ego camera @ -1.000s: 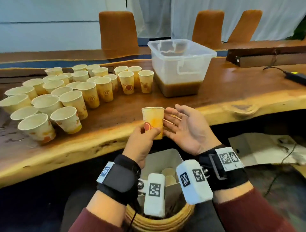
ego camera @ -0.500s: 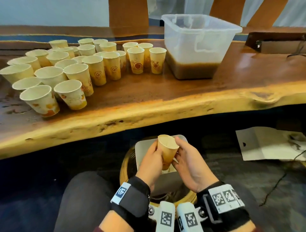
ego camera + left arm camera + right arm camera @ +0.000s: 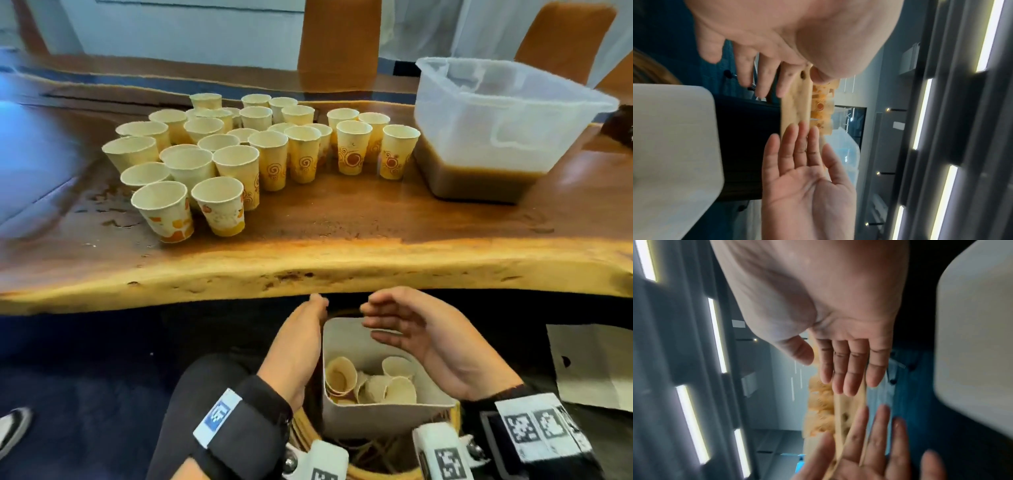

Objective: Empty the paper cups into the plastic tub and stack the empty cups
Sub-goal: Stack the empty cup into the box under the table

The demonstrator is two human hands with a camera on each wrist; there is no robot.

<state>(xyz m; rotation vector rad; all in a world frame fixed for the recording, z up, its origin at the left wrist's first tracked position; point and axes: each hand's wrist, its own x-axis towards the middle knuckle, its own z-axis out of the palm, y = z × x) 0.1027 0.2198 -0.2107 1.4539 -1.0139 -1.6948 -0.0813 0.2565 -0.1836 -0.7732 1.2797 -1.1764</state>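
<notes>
Several paper cups (image 3: 270,161) with orange swirls stand crowded on the wooden table (image 3: 308,274), left of a clear plastic tub (image 3: 507,130) that holds brown liquid. Below the table's front edge my left hand (image 3: 308,322) and right hand (image 3: 404,329) hover, palms facing each other, fingers relaxed, holding nothing. Under them a white bag (image 3: 387,414) holds several empty cups (image 3: 342,377) lying loose on their sides. The left wrist view shows my left hand (image 3: 760,78) empty, with the right palm (image 3: 807,162) opposite. In the right wrist view my right hand (image 3: 849,369) has its fingers straight.
The white bag sits in a wicker basket (image 3: 376,474) between my knees. A white sheet (image 3: 596,366) lies on the dark floor to the right, and a shoe (image 3: 13,428) shows at the lower left. Brown chairs (image 3: 339,41) stand behind the table.
The cup that both hands held has left them. The hands have opened and drawn apart above the bag of empty cups.
</notes>
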